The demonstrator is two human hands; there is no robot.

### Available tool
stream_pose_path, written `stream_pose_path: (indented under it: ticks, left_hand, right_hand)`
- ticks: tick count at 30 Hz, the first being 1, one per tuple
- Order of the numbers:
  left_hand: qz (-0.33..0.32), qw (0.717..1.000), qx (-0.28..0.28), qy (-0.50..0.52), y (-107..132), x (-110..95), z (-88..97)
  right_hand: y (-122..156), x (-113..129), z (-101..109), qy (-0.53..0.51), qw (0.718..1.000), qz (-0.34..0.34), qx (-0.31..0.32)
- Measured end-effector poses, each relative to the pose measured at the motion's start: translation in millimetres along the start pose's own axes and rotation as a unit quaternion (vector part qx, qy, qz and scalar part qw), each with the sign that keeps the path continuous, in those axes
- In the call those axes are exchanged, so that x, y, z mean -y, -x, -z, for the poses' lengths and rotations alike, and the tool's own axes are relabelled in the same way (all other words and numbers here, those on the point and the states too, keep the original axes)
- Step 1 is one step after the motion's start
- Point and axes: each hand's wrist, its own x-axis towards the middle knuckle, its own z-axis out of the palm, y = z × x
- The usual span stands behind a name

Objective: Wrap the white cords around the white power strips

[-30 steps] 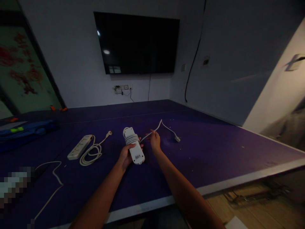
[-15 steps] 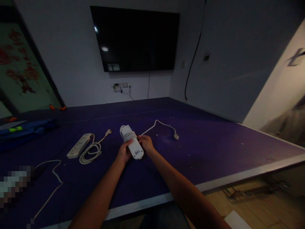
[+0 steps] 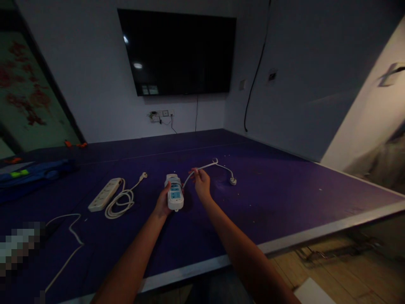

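In my left hand (image 3: pixel 163 202) is a white power strip (image 3: pixel 175 204) with blue socket faces turned up. Several turns of its own white cord are wrapped around its far part. My right hand (image 3: pixel 201 179), to the right of the strip, pinches the loose run of that cord (image 3: pixel 207 165). From my fingers the cord goes off to the right, makes a small loop, and ends in a plug (image 3: pixel 233 181) lying on the purple tabletop (image 3: pixel 278 194).
Left of my hands lies a second white power strip (image 3: pixel 105 194) with its cord (image 3: pixel 122 207) loosely coiled. Blue cloth (image 3: pixel 47 171) lies at the far left. A thin white cable (image 3: pixel 74 230) runs across the near left. A large screen (image 3: pixel 180 52) hangs on the wall.
The power strip has turned over from its labelled underside to its socket side. My right hand has moved slightly up and right with the cord, which now has a small loop.
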Motion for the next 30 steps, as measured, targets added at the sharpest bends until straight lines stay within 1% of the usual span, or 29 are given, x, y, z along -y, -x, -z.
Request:
stream_pose_path:
  ticks: [4, 9, 11, 13, 15, 17, 19, 20, 23, 24, 26, 28, 30]
  left_hand:
    - [0.006, 1.0, -0.007, -0.017, -0.2, 1.5, -5.1]
    - [0.027, 0.999, -0.016, -0.039, 3.2, 2.3, -9.8]
    - [0.034, 0.998, -0.003, -0.05, 6.0, 2.9, -10.8]
    - [0.048, 0.997, 0.013, -0.066, 9.1, 3.7, -11.7]
    - [0.051, 0.995, 0.019, -0.083, 11.8, 4.7, -12.9]
    - [0.038, 0.995, 0.015, -0.094, 13.2, 5.3, -14.4]
    - [0.018, 0.995, 0.009, -0.098, 13.2, 5.3, -15.8]
    - [0.01, 0.995, 0.004, -0.097, 12.7, 5.0, -16.3]
    - [-0.009, 0.996, -0.023, -0.089, 10.1, 4.0, -15.7]
    - [-0.015, 0.995, -0.034, -0.087, 9.1, 3.8, -14.8]
    - [-0.026, 0.994, -0.05, -0.088, 7.3, 3.8, -12.2]
    - [-0.036, 0.994, -0.049, -0.089, 5.8, 4.2, -9.5]
    - [-0.037, 0.995, -0.033, -0.084, 4.8, 4.7, -8.0]
  right_hand:
    - [-8.1, 1.9, 7.1, -0.011, 1.0, 0.009, -0.021]
    - [-16.7, -4.5, 14.8, -0.043, 0.995, -0.008, -0.089]
    - [-19.5, -11.7, 18.1, -0.058, 0.991, -0.036, -0.118]
    - [-21.5, -20.3, 21.0, -0.071, 0.984, -0.082, -0.138]
    - [-22.2, -27.9, 23.1, -0.073, 0.977, -0.142, -0.144]
    - [-21.3, -32.5, 23.2, -0.065, 0.969, -0.191, -0.139]
    - [-18.0, -33.5, 20.3, -0.057, 0.963, -0.235, -0.116]
    - [-15.2, -33.0, 17.6, -0.055, 0.96, -0.256, -0.093]
    - [-2.7, -29.9, 5.1, -0.049, 0.953, -0.299, 0.004]
    - [2.2, -29.1, 0.3, -0.045, 0.954, -0.296, 0.036]
    - [11.5, -28.7, -8.7, -0.035, 0.961, -0.262, 0.086]
    - [18.1, -29.8, -15.1, -0.028, 0.969, -0.218, 0.113]
    - [20.9, -31.9, -18.1, -0.023, 0.974, -0.19, 0.123]
